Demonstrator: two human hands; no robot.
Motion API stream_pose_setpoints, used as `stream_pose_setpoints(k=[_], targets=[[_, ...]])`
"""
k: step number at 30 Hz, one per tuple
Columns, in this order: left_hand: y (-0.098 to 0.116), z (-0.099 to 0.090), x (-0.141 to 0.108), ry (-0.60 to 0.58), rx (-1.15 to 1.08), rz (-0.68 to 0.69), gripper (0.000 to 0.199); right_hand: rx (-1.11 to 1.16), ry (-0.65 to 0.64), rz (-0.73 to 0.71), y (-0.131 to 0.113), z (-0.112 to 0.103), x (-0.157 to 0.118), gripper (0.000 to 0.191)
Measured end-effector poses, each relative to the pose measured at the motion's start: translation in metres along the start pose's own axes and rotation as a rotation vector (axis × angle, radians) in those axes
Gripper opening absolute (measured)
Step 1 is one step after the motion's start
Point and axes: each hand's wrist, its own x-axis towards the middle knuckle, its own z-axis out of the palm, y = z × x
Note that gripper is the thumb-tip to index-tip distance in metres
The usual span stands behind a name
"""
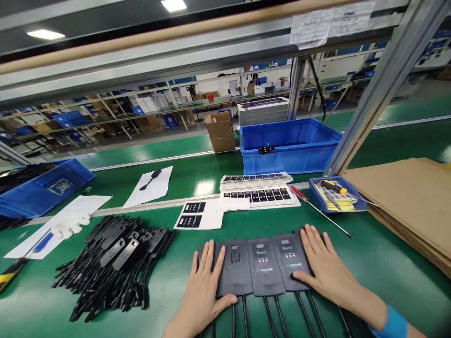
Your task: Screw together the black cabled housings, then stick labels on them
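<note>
Several flat black controller boxes lie side by side in a row on the green table, their cables running toward me. My left hand rests with spread fingers over the left end of the row, thumb on a box without a label. At the right end my right hand lies flat with its fingers apart, covering part of the last box. Printed labels show on a middle box and on the one beside it. Neither hand grips anything.
Left of the row lies a heap of black cabled devices. Behind are label sheets, a red-handled screwdriver, a small tool tray and a blue bin. Cardboard sheets are stacked right, under a metal post.
</note>
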Motion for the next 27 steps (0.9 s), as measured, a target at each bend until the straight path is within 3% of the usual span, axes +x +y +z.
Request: stream_pose_setpoints(k=[4, 7, 10, 12, 14, 16, 18, 19, 22, 25, 27], targets=[[0.002, 0.005, 0.0, 0.032, 0.062, 0.003, 0.101, 0.182, -0.257, -0.054, -0.057, -0.018, 0.028, 0.109], [0.001, 0.007, 0.0, 0.048, 0.071, 0.012, 0.102, 0.368, -0.444, -0.229, -0.099, -0.043, 0.041, 0.116], [0.0, 0.009, -0.001, 0.065, 0.071, 0.021, 0.102, 0.657, -0.543, -0.511, -0.121, -0.069, 0.044, 0.07], [0.0, 0.01, -0.001, 0.063, 0.061, 0.018, 0.104, 0.852, -0.578, -0.597, -0.117, -0.08, 0.042, 0.049], [0.0, 0.008, -0.001, 0.046, 0.037, 0.005, 0.108, 0.904, -0.539, -0.466, -0.094, -0.079, 0.037, 0.044], [0.002, 0.005, 0.0, 0.023, 0.003, -0.015, 0.109, 0.72, -0.37, -0.171, -0.06, -0.066, 0.03, 0.047], [0.004, 0.001, 0.001, -0.001, -0.032, -0.03, 0.106, 0.428, -0.189, 0.071, -0.027, -0.046, 0.02, 0.07], [0.006, -0.002, 0.001, -0.011, -0.05, -0.034, 0.106, 0.32, -0.143, 0.109, -0.015, -0.037, 0.013, 0.086], [0.016, -0.007, 0.003, -0.048, -0.101, -0.002, 0.11, 0.153, -0.103, -0.027, -0.005, -0.02, -0.005, 0.101], [0.03, -0.004, 0.004, -0.097, -0.143, 0.144, 0.113, 0.093, -0.054, -0.222, -0.028, -0.022, -0.021, 0.1], [0.039, 0.005, 0.004, -0.087, -0.145, 0.263, 0.104, 0.063, 0.03, -0.356, -0.046, -0.023, -0.028, 0.1]])
